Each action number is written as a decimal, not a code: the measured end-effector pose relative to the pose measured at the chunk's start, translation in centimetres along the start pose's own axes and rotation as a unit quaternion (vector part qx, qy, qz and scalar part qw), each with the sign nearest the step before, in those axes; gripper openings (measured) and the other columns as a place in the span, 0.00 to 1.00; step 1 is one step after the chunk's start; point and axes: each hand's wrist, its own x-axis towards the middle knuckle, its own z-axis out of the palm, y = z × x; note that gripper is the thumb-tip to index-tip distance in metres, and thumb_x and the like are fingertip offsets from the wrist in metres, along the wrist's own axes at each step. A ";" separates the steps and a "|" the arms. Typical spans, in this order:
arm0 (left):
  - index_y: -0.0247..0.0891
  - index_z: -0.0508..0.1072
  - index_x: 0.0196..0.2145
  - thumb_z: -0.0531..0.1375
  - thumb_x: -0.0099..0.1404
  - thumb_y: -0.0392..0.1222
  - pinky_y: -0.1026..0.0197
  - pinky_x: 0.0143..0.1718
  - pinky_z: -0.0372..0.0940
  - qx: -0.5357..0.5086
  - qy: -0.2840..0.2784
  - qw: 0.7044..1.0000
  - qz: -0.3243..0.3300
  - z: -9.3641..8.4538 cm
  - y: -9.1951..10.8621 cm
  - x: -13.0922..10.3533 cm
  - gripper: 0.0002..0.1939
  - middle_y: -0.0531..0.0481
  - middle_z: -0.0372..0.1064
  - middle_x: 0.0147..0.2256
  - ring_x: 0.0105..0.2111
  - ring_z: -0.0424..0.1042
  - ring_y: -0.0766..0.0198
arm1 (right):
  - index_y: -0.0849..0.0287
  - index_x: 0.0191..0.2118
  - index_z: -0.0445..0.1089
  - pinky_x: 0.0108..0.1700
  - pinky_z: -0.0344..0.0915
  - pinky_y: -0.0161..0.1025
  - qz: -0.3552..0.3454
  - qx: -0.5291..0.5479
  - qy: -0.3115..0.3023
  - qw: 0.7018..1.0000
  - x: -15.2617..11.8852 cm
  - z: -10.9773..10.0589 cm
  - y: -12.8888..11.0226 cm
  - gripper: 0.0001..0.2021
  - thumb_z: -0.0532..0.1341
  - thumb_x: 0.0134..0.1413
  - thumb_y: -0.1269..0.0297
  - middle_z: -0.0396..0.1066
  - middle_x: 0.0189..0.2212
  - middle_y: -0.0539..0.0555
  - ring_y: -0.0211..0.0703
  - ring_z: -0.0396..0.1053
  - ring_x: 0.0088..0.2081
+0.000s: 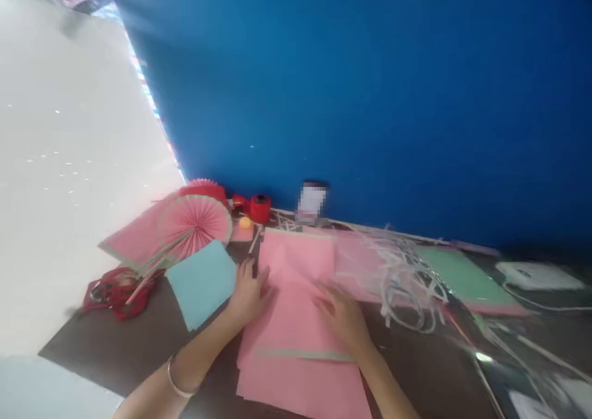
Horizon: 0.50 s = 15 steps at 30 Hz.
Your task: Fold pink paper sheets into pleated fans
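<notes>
Pink paper sheets (296, 323) lie stacked in front of me, the upper ones edged with a pale green strip. At their left edge rests my left hand (247, 295), open, with its fingers apart; a bangle circles that wrist. My right hand (340, 314) is over the right side of the pink paper, fingers stretched out and a little blurred. A faint raised fold shows in the top sheet between the hands. Just left of my left hand lies a light blue sheet (203, 283).
Pink pleated paper fans (197, 224) and a red tape roll (261, 209) are at the back left. A tangle of white strips (409, 289) and a green sheet (467, 274) lie to the right. A blue wall (351, 98) rises behind the dark table (139, 345).
</notes>
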 end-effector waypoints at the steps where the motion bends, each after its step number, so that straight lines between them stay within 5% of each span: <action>1: 0.40 0.70 0.48 0.59 0.58 0.43 0.38 0.55 0.46 -0.037 0.005 0.999 -0.001 0.0 0.1 0.1 0.19 0.37 0.52 0.54 0.57 0.47 0.42 | 0.60 0.42 0.72 0.44 0.68 0.52 0.000 0.009 0.008 1.000 0.0 -0.2 0.2 0.15 0.53 0.55 0.60 0.73 0.40 0.58 0.52 0.71 0.43; 4: 0.42 0.65 0.53 0.58 0.59 0.44 0.45 0.55 0.51 -0.186 0.009 0.982 -0.021 -0.4 0.9 0.5 0.23 0.40 0.55 0.54 0.56 0.52 0.48 | 0.56 0.38 0.74 0.43 0.69 0.49 0.004 0.038 0.033 0.999 0.0 -1.6 0.2 0.14 0.52 0.56 0.60 0.75 0.36 0.56 0.49 0.72 0.39; 6: 0.42 0.58 0.57 0.57 0.60 0.45 0.51 0.52 0.56 -0.345 0.011 0.937 -0.047 -1.2 1.8 0.6 0.28 0.41 0.57 0.54 0.53 0.58 0.53 | 0.55 0.37 0.74 0.43 0.69 0.48 0.006 0.054 0.059 0.997 0.1 -3.4 -0.5 0.13 0.53 0.55 0.59 0.75 0.36 0.55 0.48 0.73 0.38; 8: 0.41 0.60 0.56 0.58 0.59 0.47 0.56 0.46 0.63 -0.448 -0.013 0.889 -0.089 -2.4 2.9 0.6 0.27 0.42 0.62 0.52 0.48 0.64 0.55 | 0.54 0.39 0.73 0.44 0.69 0.45 0.017 0.079 0.067 0.995 0.2 -5.6 -1.6 0.12 0.55 0.54 0.60 0.75 0.37 0.53 0.47 0.72 0.39; 11: 0.41 0.68 0.50 0.62 0.56 0.47 0.61 0.40 0.65 -0.485 0.025 0.867 -0.113 -4.4 4.3 0.3 0.24 0.44 0.66 0.48 0.42 0.68 0.58 | 0.53 0.41 0.71 0.48 0.67 0.45 0.053 0.124 0.080 0.988 0.0 -8.7 -3.6 0.11 0.59 0.51 0.60 0.73 0.40 0.52 0.47 0.71 0.42; 15: 0.45 0.66 0.52 0.62 0.56 0.45 0.67 0.33 0.65 -0.510 0.080 0.845 -0.138 -6.8 5.7 0.5 0.25 0.50 0.69 0.38 0.33 0.68 0.66 | 0.50 0.42 0.70 0.51 0.65 0.46 0.132 0.192 0.131 0.964 -0.4 -11.1 -5.0 0.12 0.61 0.48 0.59 0.71 0.45 0.51 0.49 0.67 0.48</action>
